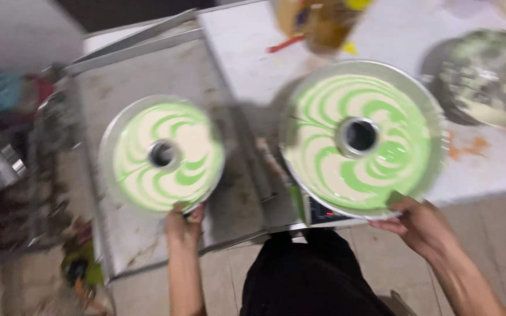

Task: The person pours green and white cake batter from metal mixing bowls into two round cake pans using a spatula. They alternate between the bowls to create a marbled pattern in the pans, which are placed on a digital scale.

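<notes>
My left hand [184, 223] grips the near rim of a round metal tube pan [108, 140] filled with white batter swirled with green. It sits over a worn metal tray surface [147, 76]. My right hand [418, 221] holds the near rim of a larger tube pan [428, 102] with the same green and white swirled batter, above a small scale [323, 210] at the edge of a white table [247, 52]. Both pans have an open centre tube. The picture is blurred by motion.
A dirty mixing bowl [487, 82] with batter remains lies at the right back of the table. A yellowish package [317, 20] stands at the back. An orange smear [467, 146] marks the table. Blurred clutter [7, 152] fills the left side. Tiled floor lies below.
</notes>
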